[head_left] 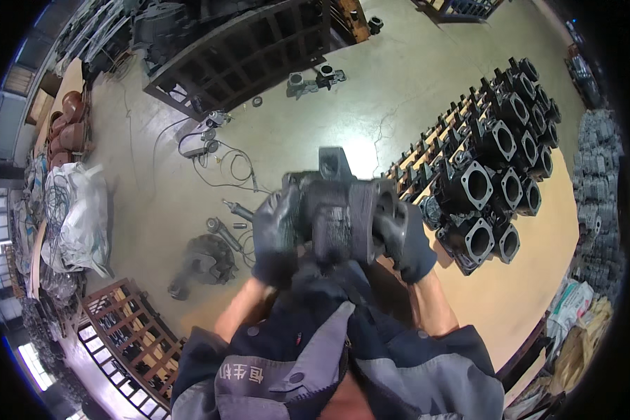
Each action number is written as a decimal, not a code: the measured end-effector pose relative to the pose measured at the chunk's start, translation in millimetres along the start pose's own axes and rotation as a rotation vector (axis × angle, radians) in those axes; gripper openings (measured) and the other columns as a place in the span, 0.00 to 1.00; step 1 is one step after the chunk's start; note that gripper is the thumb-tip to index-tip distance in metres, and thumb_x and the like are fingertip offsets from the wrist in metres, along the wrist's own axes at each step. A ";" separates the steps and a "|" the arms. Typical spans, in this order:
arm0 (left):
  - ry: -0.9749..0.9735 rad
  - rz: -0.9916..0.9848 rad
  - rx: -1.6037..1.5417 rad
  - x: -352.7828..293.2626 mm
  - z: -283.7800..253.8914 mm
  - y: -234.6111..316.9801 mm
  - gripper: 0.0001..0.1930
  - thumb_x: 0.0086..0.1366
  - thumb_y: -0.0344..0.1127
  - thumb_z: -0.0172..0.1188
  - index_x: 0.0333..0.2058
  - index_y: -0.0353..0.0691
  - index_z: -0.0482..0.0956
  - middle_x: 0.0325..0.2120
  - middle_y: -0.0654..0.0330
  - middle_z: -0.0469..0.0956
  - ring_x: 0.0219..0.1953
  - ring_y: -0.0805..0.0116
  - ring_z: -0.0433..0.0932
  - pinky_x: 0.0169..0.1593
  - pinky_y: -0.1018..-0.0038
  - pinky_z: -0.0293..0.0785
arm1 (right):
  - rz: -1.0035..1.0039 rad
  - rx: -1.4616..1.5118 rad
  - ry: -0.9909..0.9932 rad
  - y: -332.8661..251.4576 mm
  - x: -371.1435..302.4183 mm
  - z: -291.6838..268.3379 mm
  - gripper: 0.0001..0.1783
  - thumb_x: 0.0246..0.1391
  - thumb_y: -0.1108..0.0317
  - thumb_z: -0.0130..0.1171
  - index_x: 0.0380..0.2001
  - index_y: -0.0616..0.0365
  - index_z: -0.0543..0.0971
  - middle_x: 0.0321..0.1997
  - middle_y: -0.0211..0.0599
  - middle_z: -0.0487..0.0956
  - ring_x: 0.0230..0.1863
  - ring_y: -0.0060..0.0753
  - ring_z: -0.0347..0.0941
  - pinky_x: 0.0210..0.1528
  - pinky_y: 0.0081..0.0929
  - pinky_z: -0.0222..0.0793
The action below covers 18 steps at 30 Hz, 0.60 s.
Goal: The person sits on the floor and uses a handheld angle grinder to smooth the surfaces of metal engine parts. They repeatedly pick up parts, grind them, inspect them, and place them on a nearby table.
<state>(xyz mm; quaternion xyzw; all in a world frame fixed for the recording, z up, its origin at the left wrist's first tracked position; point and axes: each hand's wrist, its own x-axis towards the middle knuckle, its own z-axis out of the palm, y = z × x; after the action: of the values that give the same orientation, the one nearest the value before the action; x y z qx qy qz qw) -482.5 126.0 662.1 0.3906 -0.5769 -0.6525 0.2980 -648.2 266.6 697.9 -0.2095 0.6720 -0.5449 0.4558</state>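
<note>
A dark cast-metal housing [331, 224] with a flanged round opening and a boxy lug on top is held up in front of my chest. My left hand [276, 234], in a black glove, is closed round its left end. My right hand [409, 241], also in a black glove, grips the right end by the flange, with fingers at the round opening. The housing hides part of the fingers. To the right, several similar black housings [477, 186] with square flanges stand stacked in rows on a tan board [533, 280].
Left on the floor lie a grinder-like power tool [220, 231], cables [241, 168] and a dark casting [206, 262]. A dark metal crate [238, 59] stands ahead, with two small castings [315, 80] beside it. A brown slatted crate [133, 329] is at lower left, white sacking [80, 217] above it.
</note>
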 end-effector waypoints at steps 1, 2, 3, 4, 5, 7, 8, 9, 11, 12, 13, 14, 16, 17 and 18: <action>-0.011 0.149 0.099 22.7 -1.4 -0.5 0.14 0.74 0.38 0.51 0.43 0.33 0.80 0.32 0.66 0.79 0.32 0.81 0.73 0.36 0.80 0.71 | 0.038 -0.016 -0.001 -10.6 13.3 -0.6 0.17 0.58 0.61 0.58 0.41 0.66 0.81 0.35 0.36 0.82 0.35 0.21 0.74 0.37 0.25 0.72; -0.039 0.017 -0.041 35.0 0.9 7.3 0.14 0.75 0.38 0.50 0.44 0.33 0.80 0.34 0.66 0.80 0.33 0.81 0.73 0.37 0.80 0.71 | 0.018 0.009 0.015 -11.9 24.6 1.1 0.18 0.59 0.61 0.58 0.41 0.66 0.81 0.35 0.36 0.82 0.35 0.21 0.74 0.38 0.25 0.72; -0.096 -0.110 -0.205 54.8 14.2 19.5 0.15 0.75 0.38 0.49 0.44 0.34 0.80 0.35 0.65 0.80 0.34 0.81 0.74 0.38 0.80 0.72 | -0.012 0.015 0.065 -13.1 38.1 -1.4 0.18 0.60 0.60 0.58 0.42 0.67 0.81 0.34 0.37 0.82 0.35 0.22 0.74 0.38 0.26 0.72; -0.109 -0.026 -0.048 70.7 17.1 18.6 0.15 0.75 0.39 0.48 0.45 0.35 0.80 0.38 0.63 0.81 0.37 0.79 0.77 0.40 0.79 0.75 | -0.049 0.038 0.092 -15.5 53.8 -2.6 0.19 0.60 0.59 0.57 0.42 0.67 0.81 0.34 0.37 0.82 0.35 0.22 0.74 0.38 0.26 0.72; -0.123 -0.158 -0.239 90.2 21.8 16.6 0.16 0.75 0.38 0.46 0.47 0.34 0.79 0.40 0.61 0.81 0.40 0.74 0.78 0.43 0.76 0.75 | -0.101 0.004 0.077 -22.1 68.8 -7.5 0.21 0.62 0.58 0.56 0.44 0.69 0.80 0.34 0.38 0.82 0.35 0.23 0.74 0.40 0.27 0.72; -0.132 -0.437 -0.610 131.7 31.1 1.7 0.16 0.76 0.37 0.43 0.52 0.34 0.76 0.44 0.58 0.81 0.45 0.65 0.80 0.50 0.70 0.76 | -0.101 -0.063 0.070 -30.9 100.3 -19.6 0.22 0.64 0.56 0.55 0.45 0.70 0.79 0.35 0.39 0.82 0.36 0.25 0.75 0.41 0.29 0.72; -0.144 -0.493 -0.682 151.3 35.8 -8.4 0.14 0.73 0.35 0.49 0.51 0.35 0.74 0.45 0.58 0.80 0.45 0.67 0.80 0.49 0.70 0.77 | -0.180 -0.056 0.148 -32.2 115.0 -18.0 0.20 0.66 0.59 0.54 0.43 0.69 0.80 0.33 0.29 0.81 0.35 0.18 0.70 0.39 0.25 0.70; -0.197 -0.311 -0.415 163.6 44.8 -8.8 0.15 0.73 0.37 0.48 0.51 0.35 0.75 0.44 0.58 0.80 0.44 0.69 0.80 0.49 0.72 0.77 | -0.187 -0.117 0.134 -36.3 125.7 -27.1 0.19 0.66 0.59 0.54 0.43 0.68 0.81 0.33 0.31 0.81 0.35 0.19 0.72 0.38 0.25 0.70; -0.305 -0.126 -0.137 191.9 58.1 -7.0 0.15 0.73 0.36 0.49 0.52 0.35 0.75 0.44 0.58 0.80 0.43 0.70 0.79 0.48 0.74 0.77 | -0.206 -0.181 0.202 -44.1 148.1 -31.6 0.20 0.66 0.57 0.53 0.43 0.67 0.81 0.31 0.32 0.80 0.33 0.21 0.71 0.37 0.27 0.69; -0.348 -0.124 -0.116 206.5 59.5 -2.6 0.15 0.72 0.35 0.50 0.52 0.35 0.74 0.44 0.58 0.80 0.44 0.70 0.79 0.49 0.74 0.77 | -0.176 -0.171 0.193 -49.8 161.3 -34.2 0.21 0.66 0.56 0.53 0.43 0.67 0.81 0.31 0.32 0.80 0.33 0.21 0.72 0.38 0.27 0.69; -0.394 -0.119 -0.098 219.4 61.8 0.0 0.15 0.71 0.33 0.52 0.53 0.35 0.74 0.45 0.58 0.79 0.44 0.69 0.79 0.49 0.75 0.76 | -0.145 -0.162 0.185 -56.2 174.3 -37.0 0.21 0.66 0.56 0.53 0.43 0.67 0.81 0.31 0.33 0.81 0.34 0.22 0.72 0.38 0.27 0.69; -0.441 0.014 0.171 233.5 64.2 2.3 0.14 0.70 0.31 0.53 0.53 0.35 0.74 0.45 0.59 0.79 0.45 0.69 0.79 0.49 0.75 0.76 | -0.115 -0.152 0.177 -60.6 186.5 -38.8 0.22 0.66 0.55 0.52 0.43 0.67 0.81 0.32 0.34 0.81 0.34 0.22 0.72 0.38 0.27 0.69; -0.519 0.181 0.411 265.4 72.8 7.3 0.17 0.64 0.28 0.58 0.52 0.36 0.74 0.45 0.58 0.79 0.46 0.65 0.79 0.49 0.74 0.75 | -0.131 -0.188 0.215 -66.4 208.3 -44.5 0.24 0.65 0.54 0.52 0.46 0.69 0.79 0.38 0.47 0.82 0.39 0.35 0.77 0.42 0.34 0.72; -0.542 0.203 0.397 282.7 76.0 13.0 0.19 0.60 0.29 0.62 0.51 0.36 0.74 0.44 0.56 0.79 0.47 0.62 0.79 0.50 0.73 0.75 | -0.138 -0.206 0.237 -68.0 220.1 -46.5 0.26 0.64 0.54 0.51 0.47 0.70 0.78 0.41 0.54 0.82 0.41 0.41 0.80 0.44 0.37 0.73; -0.574 0.288 0.441 300.5 74.6 12.5 0.21 0.58 0.30 0.64 0.51 0.36 0.74 0.44 0.55 0.78 0.47 0.61 0.79 0.50 0.72 0.74 | -0.205 -0.184 0.297 -67.8 236.6 -42.7 0.27 0.65 0.52 0.49 0.47 0.71 0.77 0.43 0.55 0.82 0.44 0.43 0.80 0.45 0.38 0.73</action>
<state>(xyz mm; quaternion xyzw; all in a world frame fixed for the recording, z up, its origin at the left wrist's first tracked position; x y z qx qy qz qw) -702.4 -89.5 626.7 0.1619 -0.8122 -0.5471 0.1217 -816.2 84.0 669.1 -0.2349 0.7540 -0.5496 0.2725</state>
